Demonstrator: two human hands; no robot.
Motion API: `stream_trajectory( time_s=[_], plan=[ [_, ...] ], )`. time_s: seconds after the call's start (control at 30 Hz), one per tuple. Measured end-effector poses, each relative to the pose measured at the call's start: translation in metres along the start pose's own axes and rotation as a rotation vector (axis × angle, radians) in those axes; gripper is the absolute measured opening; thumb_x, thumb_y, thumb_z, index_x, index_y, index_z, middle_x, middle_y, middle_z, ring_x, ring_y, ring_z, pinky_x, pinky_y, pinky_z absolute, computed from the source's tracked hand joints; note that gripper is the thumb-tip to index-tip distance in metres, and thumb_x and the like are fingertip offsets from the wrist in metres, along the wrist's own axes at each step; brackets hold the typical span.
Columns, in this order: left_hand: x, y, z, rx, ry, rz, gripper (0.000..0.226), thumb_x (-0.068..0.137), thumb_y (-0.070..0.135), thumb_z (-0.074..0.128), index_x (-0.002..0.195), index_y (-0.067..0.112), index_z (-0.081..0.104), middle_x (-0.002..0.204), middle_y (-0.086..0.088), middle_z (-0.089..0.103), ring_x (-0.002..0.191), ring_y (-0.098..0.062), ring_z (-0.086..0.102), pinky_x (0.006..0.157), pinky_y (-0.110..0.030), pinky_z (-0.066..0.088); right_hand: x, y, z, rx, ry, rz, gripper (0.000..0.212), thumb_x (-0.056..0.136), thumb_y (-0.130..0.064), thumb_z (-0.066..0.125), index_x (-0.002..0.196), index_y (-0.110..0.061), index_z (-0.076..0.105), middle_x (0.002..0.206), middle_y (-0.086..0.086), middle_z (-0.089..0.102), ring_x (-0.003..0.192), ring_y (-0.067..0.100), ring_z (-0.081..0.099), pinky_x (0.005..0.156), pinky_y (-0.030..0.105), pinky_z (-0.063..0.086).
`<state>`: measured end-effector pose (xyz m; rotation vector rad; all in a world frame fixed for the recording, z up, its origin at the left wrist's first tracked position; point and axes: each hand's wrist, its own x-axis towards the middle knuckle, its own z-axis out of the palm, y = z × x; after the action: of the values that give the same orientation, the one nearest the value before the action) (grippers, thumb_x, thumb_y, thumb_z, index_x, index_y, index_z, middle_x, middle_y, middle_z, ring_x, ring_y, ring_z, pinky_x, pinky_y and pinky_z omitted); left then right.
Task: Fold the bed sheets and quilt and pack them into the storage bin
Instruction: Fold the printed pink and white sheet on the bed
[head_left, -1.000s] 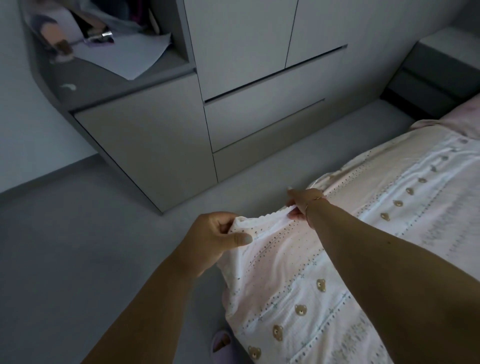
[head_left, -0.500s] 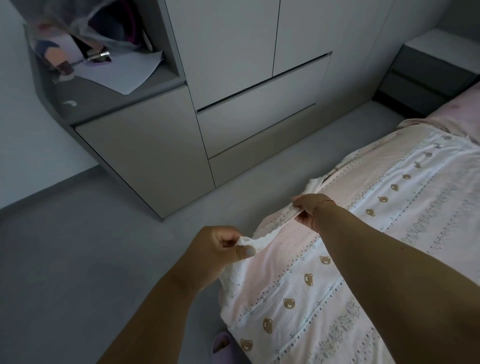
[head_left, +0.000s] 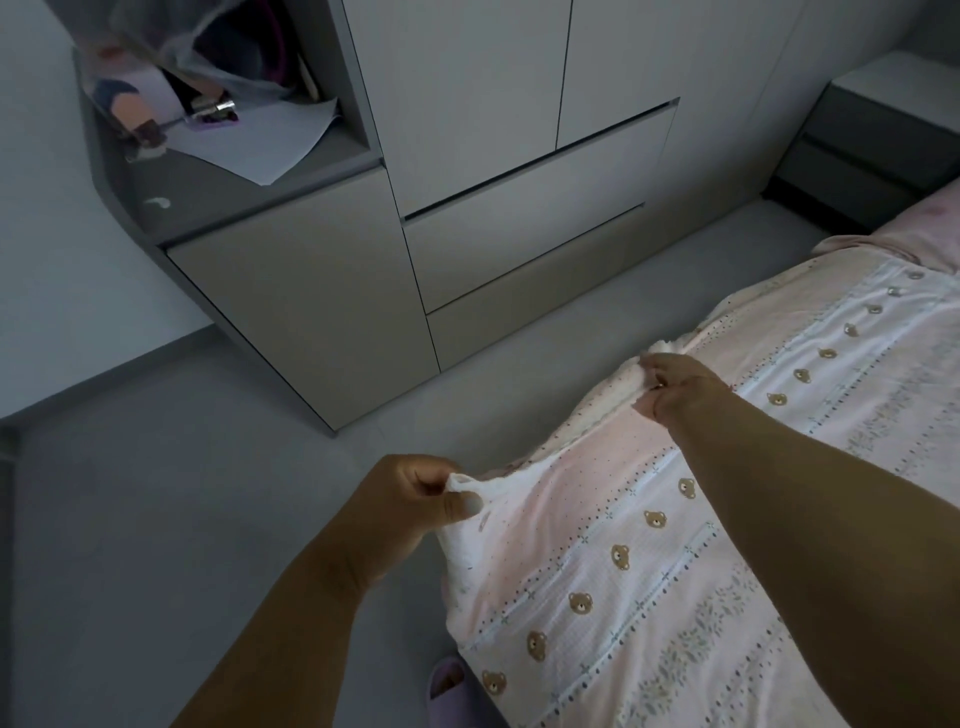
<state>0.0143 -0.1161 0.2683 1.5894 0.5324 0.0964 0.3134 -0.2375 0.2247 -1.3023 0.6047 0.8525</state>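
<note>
Head view: quilt (head_left: 675, 545) lies spread on bed.
Left hand (head_left: 410, 506): pinches quilt's near corner.
Right hand (head_left: 675, 387): grips same edge farther along.
Handling: soft, light, floppy; best held at corners.

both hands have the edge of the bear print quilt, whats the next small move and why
Probably lift the pinched edge and carry it across the bed to make a first fold. The left hand pinches the quilt at its near corner, the right hand grips the same edge farther along, and the quilt lies spread flat, not yet folded.
</note>
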Motion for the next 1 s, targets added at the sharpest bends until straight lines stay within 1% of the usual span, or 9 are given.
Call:
stream_trajectory(
  time_s=[0.07,0.17,0.27,0.37,0.43,0.5,0.6,0.73,1.0],
  plan=[
    [-0.003,0.008,-0.001,-0.059,0.042,0.026,0.013,0.066,0.025,0.076,0.056,0.018,0.07,0.057,0.008,0.06,0.056,-0.003,0.055,0.056,-0.013,0.042,-0.006,-0.017,0.003,0.05,0.0,-0.027,0.034,0.091,-0.01,0.059,0.125,-0.004,0.053,0.126,0.004,0.054,0.12,0.024,0.05,0.104,0.039,0.039],
    [-0.006,0.015,-0.001,-0.13,0.131,0.025,0.034,0.056,0.043,0.087,0.062,0.013,0.073,0.065,0.0,0.066,0.065,-0.011,0.06,0.063,-0.02,0.048,-0.024,-0.039,0.002,0.129,-0.007,-0.016,0.038,0.093,-0.017,0.058,0.129,-0.009,0.049,0.129,0.006,0.05,0.14,0.028,0.029,0.116,0.042,0.019],
    [-0.015,0.018,0.007,-0.182,0.209,-0.019,0.063,0.044,0.058,0.089,0.08,0.008,0.076,0.092,-0.019,0.072,0.086,-0.028,0.066,0.083,-0.04,0.052,-0.036,-0.051,-0.008,0.089,0.0,-0.042,0.031,0.094,-0.026,0.056,0.122,-0.016,0.056,0.115,-0.001,0.059,0.115,0.019,0.054,0.104,0.032,0.041],
    [-0.027,0.031,0.018,-0.19,0.29,-0.054,0.038,0.064,0.042,0.085,0.084,0.01,0.077,0.095,-0.016,0.074,0.088,-0.025,0.069,0.084,-0.039,0.054,-0.046,-0.054,-0.021,0.06,-0.008,-0.133,0.011,0.095,-0.024,0.056,0.102,-0.017,0.052,0.074,-0.005,0.052,0.065,0.008,0.052,0.05,0.02,0.049],
    [-0.034,0.039,0.02,-0.132,0.393,-0.048,0.015,0.083,0.022,0.072,0.084,0.008,0.074,0.075,-0.002,0.073,0.068,-0.013,0.065,0.067,-0.024,0.055,-0.055,-0.054,-0.029,0.111,-0.032,-0.18,0.011,0.095,-0.017,0.055,0.103,-0.013,0.049,0.078,0.0,0.056,0.067,0.011,0.055,0.055,0.021,0.052],
    [-0.042,0.043,0.018,0.037,0.529,-0.03,0.021,0.089,0.019,0.066,0.08,0.001,0.069,0.052,0.006,0.05,0.046,-0.005,0.04,0.046,-0.015,0.036,-0.065,-0.053,-0.038,0.141,-0.081,-0.189,0.005,0.094,-0.011,0.055,0.092,-0.009,0.052,0.081,0.003,0.058,0.071,0.012,0.057,0.065,0.025,0.055],
    [-0.053,0.051,0.019,0.138,0.598,-0.007,0.024,0.092,0.02,0.063,0.073,0.006,0.061,0.045,0.003,0.042,0.042,-0.009,0.034,0.04,-0.017,0.028,-0.08,-0.05,-0.048,0.149,-0.134,-0.205,0.015,0.095,-0.01,0.054,0.08,-0.01,0.05,0.073,0.003,0.055,0.065,0.01,0.055,0.044,0.022,0.053],
    [-0.075,0.067,0.043,-0.123,0.563,0.007,0.015,0.096,0.017,0.056,0.09,0.005,0.06,0.068,-0.011,0.07,0.063,-0.022,0.071,0.049,-0.023,0.054,-0.104,-0.049,-0.069,0.169,-0.137,-0.262,0.016,0.095,-0.012,0.054,0.08,-0.01,0.05,0.075,0.005,0.055,0.067,0.013,0.055,0.044,0.025,0.054],
    [-0.146,0.058,0.095,-0.387,0.515,0.112,0.041,0.094,0.034,0.048,0.088,-0.004,0.064,0.083,-0.017,0.074,0.083,-0.025,0.073,0.078,-0.03,0.06,-0.152,-0.032,-0.141,0.11,-0.142,-0.342,0.006,0.095,-0.009,0.053,0.092,-0.005,0.055,0.078,0.008,0.057,0.069,0.016,0.059,0.044,0.026,0.055]
  ],
)
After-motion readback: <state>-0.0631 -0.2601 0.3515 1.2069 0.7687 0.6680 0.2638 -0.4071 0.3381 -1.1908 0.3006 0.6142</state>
